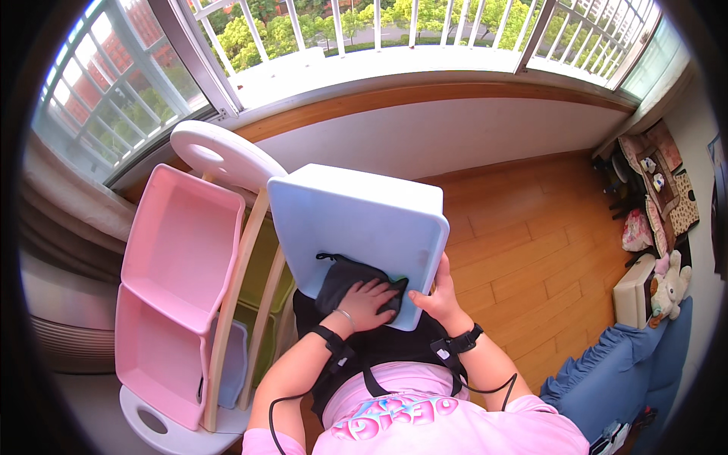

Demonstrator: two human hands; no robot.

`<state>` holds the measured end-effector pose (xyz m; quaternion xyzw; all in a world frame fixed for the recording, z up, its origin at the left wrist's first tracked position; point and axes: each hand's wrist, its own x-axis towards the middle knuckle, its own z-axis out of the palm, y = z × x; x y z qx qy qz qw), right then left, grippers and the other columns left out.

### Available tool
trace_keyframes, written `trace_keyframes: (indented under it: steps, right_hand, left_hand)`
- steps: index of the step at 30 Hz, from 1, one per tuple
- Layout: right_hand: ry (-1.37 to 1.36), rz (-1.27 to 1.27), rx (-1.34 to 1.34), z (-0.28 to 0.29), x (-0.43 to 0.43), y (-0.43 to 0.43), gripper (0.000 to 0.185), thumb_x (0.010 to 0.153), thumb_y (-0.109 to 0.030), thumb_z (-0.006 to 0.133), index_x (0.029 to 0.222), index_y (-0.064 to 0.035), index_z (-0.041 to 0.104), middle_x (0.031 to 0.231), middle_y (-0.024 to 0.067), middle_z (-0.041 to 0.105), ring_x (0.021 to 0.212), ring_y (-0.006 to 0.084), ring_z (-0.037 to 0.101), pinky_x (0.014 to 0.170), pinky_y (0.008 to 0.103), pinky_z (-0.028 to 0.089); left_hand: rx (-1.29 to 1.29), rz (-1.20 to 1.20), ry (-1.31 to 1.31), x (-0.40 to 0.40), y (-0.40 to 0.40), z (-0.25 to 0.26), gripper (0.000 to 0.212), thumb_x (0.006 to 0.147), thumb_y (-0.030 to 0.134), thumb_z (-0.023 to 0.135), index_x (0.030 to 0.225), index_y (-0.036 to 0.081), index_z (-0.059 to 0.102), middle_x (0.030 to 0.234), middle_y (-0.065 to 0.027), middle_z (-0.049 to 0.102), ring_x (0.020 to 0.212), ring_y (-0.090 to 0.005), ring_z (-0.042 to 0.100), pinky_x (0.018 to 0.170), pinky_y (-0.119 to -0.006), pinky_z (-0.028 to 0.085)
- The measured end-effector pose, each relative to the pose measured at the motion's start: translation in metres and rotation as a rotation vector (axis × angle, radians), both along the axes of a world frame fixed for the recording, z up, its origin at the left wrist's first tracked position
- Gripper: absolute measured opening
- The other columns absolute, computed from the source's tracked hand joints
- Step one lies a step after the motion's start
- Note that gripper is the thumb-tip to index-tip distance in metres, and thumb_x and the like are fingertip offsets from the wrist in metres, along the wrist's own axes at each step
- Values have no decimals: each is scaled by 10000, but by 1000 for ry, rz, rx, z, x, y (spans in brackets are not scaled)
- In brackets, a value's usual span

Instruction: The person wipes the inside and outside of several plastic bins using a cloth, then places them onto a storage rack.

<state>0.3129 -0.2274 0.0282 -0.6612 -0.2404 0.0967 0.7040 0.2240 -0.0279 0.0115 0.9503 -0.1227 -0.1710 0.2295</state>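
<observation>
A light blue plastic bin (364,227) is tilted in front of me, its opening towards my body. My right hand (441,293) grips the bin's right rim, thumb on the near side and fingers on the outside. Inside, at the bin's lower part, lies a dark grey drawstring pouch (335,284). My left hand (367,304) rests on the pouch with its fingers spread; whether it pinches the fabric I cannot tell. Something green shows at the pouch's right edge. What the pouch contains is hidden.
A storage rack (239,307) with pink bins (182,244), green bins and another blue bin stands at the left. Behind are a low wall and a barred window. A blue sofa (614,369), a plush toy (671,287) and a cream box (631,293) are at the right.
</observation>
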Motion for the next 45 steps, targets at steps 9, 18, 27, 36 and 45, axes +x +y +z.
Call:
trace_keyframes:
  steps: [9,18,27,36,45]
  right_hand:
    - [74,-8,64,10,9,10,1033,697,-232,787,1544,-136,203,1417,114,469,1280,231,479,882,321,429]
    - [260,48,161,21,17,21,965,761,-214,780,1532,-108,208,1449,70,387,1345,205,370,1113,386,316]
    - [267,55,214,24,9,8,953,736,-168,790,1514,-97,244,1411,69,427,1317,209,406,1096,380,339]
    - [277,74,182,20,18,3,944,735,-219,823,1495,-89,278,1382,67,459,1288,205,441,1089,376,360]
    - [301,52,217,7,15,6,925,746,-164,795,1505,-112,270,1340,59,478,1214,189,489,1030,352,405]
  left_hand:
    - [175,259,-19,-14,91,-94,624,877,513,520,1385,151,529,1440,-275,415,1306,-426,437,1087,-480,351]
    - [-176,-41,64,7,-21,-29,515,968,379,431,1415,127,480,1453,-142,445,1396,-321,358,1107,-545,289]
    - [2,-355,-157,46,-16,-19,564,939,470,451,1392,142,527,1471,-33,447,1442,-217,285,1205,-491,115]
    - [518,-498,-486,103,13,19,509,852,448,636,1346,463,517,1412,84,460,1417,-179,291,1204,-478,104]
    - [343,-112,-460,143,5,60,708,787,491,695,1438,401,431,1387,-20,458,1396,-277,314,1181,-541,152]
